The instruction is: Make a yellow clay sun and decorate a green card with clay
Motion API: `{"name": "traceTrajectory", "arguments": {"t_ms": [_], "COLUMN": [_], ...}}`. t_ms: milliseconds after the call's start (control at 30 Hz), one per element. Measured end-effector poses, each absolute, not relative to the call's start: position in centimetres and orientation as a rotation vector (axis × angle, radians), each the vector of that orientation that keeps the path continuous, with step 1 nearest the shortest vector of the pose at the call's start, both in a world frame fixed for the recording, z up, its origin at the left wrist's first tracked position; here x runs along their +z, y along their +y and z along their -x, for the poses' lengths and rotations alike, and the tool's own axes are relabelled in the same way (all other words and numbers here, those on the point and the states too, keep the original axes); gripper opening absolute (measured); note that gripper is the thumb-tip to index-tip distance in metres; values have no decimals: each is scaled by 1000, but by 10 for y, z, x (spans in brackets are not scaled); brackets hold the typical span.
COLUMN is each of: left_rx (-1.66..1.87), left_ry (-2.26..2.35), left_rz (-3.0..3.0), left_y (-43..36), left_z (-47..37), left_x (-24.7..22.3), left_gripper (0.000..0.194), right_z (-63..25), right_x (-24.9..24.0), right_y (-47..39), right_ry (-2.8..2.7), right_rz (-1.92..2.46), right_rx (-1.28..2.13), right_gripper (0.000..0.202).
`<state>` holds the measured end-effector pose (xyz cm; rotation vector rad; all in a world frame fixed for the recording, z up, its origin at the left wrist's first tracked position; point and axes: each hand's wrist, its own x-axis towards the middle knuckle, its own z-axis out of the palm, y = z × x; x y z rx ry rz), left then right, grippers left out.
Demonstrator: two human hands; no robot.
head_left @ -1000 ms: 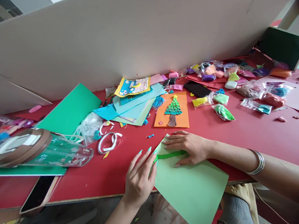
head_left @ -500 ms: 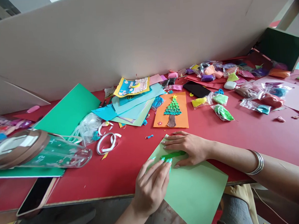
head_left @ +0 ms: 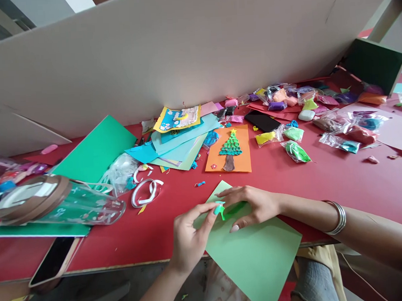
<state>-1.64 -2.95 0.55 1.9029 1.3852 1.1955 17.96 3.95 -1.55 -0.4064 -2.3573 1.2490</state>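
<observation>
A light green sheet (head_left: 257,255) lies at the table's front edge and overhangs it. On its upper part is a darker green strip (head_left: 236,210), partly under my right hand (head_left: 254,206). That hand arches over the strip with its fingers apart. My left hand (head_left: 192,234) pinches a small bright green piece (head_left: 222,212) between thumb and forefinger, at the strip's left end. Just behind the sheet lies an orange card (head_left: 244,143) bearing a green tree with a brown trunk.
A tumbler (head_left: 85,203) lies on its side at the left, near a green board (head_left: 96,147) and white tape rings (head_left: 145,194). Coloured papers (head_left: 187,146) are stacked behind. Bagged clay (head_left: 297,151) and a black phone (head_left: 262,121) are at the right.
My left hand has lifted slightly and its fingers have closed on the green piece, whose end now hangs. My right hand has risen from lying flat to an arched pose.
</observation>
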Motion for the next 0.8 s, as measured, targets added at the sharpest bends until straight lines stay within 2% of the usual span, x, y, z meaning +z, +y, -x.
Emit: {"name": "traceTrajectory", "arguments": {"t_ms": [100, 200, 467, 633, 800], "left_rx": [1200, 1178, 1162, 1242, 1318], "left_ry": [1398, 1398, 1339, 1305, 1413], "left_rz": [-1675, -1555, -1392, -1433, -1394], "left_y": [-23, -20, -25, -22, -17], "left_z": [20, 21, 23, 24, 28], "left_x": [1, -2, 7, 13, 4], "left_gripper": [19, 24, 25, 24, 24], "right_z": [-178, -176, -177, -175, -177], "right_x": [-14, -15, -16, -16, -13], "right_y": [37, 36, 34, 35, 39], "right_ry": [-2189, -2156, -2125, -2249, -2099], "right_rz": [389, 472, 528, 558, 741], "right_rx": [1484, 1549, 1642, 1307, 1365], "right_gripper": [25, 21, 52, 16, 19]}}
